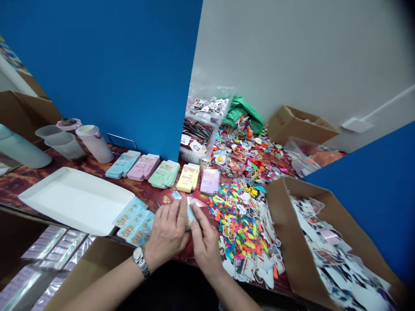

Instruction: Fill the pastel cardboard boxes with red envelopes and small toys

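A small light-blue printed carton (189,218) is between my two hands above the table's front edge, mostly covered by fingers. My left hand (169,226), with a silver watch at the wrist, is closed on its left side. The fingers of my right hand (205,239) pinch it from the right. Just behind them stand stacks of flat cartons: blue (122,165), pink (143,167), green (164,174), yellow (188,177) and purple (210,181). Blue printed card sheets (135,221) lie left of my left hand, overlapping the white tray (78,198).
Colourful small pieces (243,233) and stickers spread over the table at right. An open cardboard box (282,229) of cut-outs stands beyond them. Clear bins (207,121) sit at the back. Cups (66,147) and a bottle (24,147) stand at left, before a blue partition (123,73).
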The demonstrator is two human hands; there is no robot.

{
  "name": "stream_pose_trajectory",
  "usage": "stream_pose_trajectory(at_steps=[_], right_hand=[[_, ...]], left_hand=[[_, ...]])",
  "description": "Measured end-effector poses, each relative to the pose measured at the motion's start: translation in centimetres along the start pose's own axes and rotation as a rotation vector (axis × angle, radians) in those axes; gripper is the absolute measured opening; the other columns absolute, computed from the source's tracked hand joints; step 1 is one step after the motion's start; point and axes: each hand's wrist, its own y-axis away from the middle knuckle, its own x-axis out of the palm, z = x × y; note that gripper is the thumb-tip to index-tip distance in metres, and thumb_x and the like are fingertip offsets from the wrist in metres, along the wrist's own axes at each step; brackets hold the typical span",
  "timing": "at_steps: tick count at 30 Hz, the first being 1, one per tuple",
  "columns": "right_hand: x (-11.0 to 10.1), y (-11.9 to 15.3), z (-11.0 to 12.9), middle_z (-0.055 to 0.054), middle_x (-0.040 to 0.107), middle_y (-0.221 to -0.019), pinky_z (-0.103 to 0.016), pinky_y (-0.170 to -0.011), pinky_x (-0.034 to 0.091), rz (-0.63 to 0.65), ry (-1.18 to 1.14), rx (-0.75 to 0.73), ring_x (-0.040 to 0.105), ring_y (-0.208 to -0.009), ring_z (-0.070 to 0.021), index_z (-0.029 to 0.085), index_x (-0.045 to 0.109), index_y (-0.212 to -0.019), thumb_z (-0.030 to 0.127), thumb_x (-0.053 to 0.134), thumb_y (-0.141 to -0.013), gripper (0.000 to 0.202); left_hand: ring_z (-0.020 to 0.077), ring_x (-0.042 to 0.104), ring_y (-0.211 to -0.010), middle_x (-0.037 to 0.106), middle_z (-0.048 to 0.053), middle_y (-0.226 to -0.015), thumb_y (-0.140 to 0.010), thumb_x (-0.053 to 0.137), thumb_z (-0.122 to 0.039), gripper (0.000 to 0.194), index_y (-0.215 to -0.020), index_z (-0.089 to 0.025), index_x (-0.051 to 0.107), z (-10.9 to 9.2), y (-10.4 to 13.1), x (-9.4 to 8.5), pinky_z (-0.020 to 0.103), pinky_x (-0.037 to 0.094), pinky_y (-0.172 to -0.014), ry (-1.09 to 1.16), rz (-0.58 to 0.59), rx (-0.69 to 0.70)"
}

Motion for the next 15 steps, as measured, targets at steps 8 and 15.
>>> stream_pose_trajectory(at_steps=[8, 15], right_hand=[[0.9, 1.9, 0.7, -0.012, 0.04, -0.15, -0.041, -0.107, 0.048, -0.118, 0.35, -0.31, 0.044, -0.135, -0.0245, 0.017, 0.013, -0.155, 0.013, 0.036, -0.099, 0.061], [1.6, 2.7, 0.3, -0.011, 0.047, -0.145, -0.038, -0.107, 0.049, -0.066, 0.288, -0.279, 0.049, -0.132, -0.0223, 0.019, 0.022, -0.154, 0.011, 0.036, -0.098, 0.058]], left_hand=[[0.0294, 0.056, -0.094, 0.055, 0.023, -0.122, -0.09, 0.042, -0.014, 0.078, -0.152, -0.004, -0.003, -1.2, 0.9, -1.0, 0.043, 0.049, -0.079, -0.035, 0.028, 0.011], [0.0283, 0.057, -0.09, 0.058, 0.023, -0.117, -0.087, 0.044, -0.011, 0.078, -0.151, 0.0, 0.001, -1.3, 2.1, -0.3, 0.041, 0.05, -0.074, -0.083, 0.061, 0.012]])
